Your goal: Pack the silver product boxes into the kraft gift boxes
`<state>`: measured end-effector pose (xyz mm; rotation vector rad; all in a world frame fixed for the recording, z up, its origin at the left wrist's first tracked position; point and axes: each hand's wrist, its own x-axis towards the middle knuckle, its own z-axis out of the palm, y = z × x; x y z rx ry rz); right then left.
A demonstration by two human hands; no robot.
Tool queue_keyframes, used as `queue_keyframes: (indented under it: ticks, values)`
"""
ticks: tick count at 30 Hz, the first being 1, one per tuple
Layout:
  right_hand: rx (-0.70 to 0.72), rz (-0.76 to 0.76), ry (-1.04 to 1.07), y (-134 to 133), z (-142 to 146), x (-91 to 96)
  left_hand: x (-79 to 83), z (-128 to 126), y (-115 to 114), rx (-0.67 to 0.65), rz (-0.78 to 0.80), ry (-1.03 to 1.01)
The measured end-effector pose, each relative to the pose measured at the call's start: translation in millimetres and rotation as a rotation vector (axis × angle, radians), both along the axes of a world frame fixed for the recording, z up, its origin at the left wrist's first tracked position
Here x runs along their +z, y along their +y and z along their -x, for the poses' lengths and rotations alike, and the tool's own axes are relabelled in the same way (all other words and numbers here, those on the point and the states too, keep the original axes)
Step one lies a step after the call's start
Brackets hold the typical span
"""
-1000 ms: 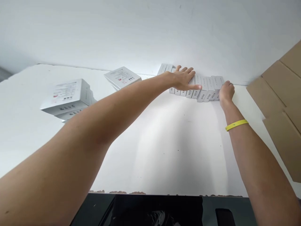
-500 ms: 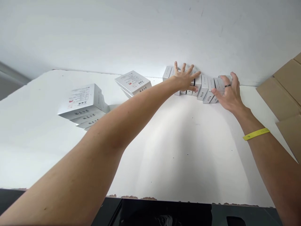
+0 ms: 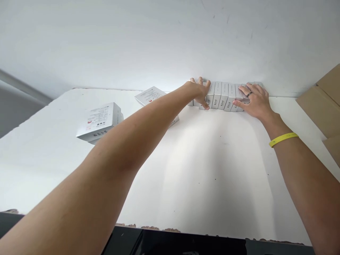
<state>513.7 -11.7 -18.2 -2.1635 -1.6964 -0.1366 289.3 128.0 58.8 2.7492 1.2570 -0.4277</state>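
A row of several small white boxes (image 3: 221, 95) stands upright against the white wall at the far side of a white table (image 3: 207, 170). My left hand (image 3: 198, 92) reaches across and curls over the row's left end, fingers bent around the leftmost boxes. At the row's right end rests my right hand (image 3: 253, 101), with a ring and a yellow wristband, fingers spread flat over the front and top of the boxes there. Both hands touch the row.
Two stacks of flat white boxes lie on the table's left: one (image 3: 101, 120) near the left, another (image 3: 152, 95) partly behind my left forearm. Brown cardboard (image 3: 322, 102) leans at the right edge. A dark surface (image 3: 180, 244) runs below the table's near edge.
The boxes, leaning and uneven before, now stand straighter in a tight row against the wall. My left hand slid to the row's left end; my right hand came flat onto its right end.
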Motion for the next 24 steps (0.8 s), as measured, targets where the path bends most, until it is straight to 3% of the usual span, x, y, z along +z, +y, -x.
queue_keyframes:
  ticks: [7,15,20,24]
  values:
    - [-0.024,0.003,0.046,-1.5,-4.8,-0.7,-4.4,0.0,-6.7,-0.015,0.023,-0.01]
    - [-0.042,-0.046,0.041,-33.2,-37.4,-6.8,-0.9,-25.7,-36.7,-0.077,0.002,0.048]
    - [-0.046,-0.092,0.07,-26.4,-46.6,-5.8,-11.5,-28.7,-21.2,-0.161,-0.051,-0.064]
    - [-0.087,-0.091,0.048,-12.8,-42.9,-5.6,-25.6,-24.4,-1.1,-0.146,-0.044,-0.193]
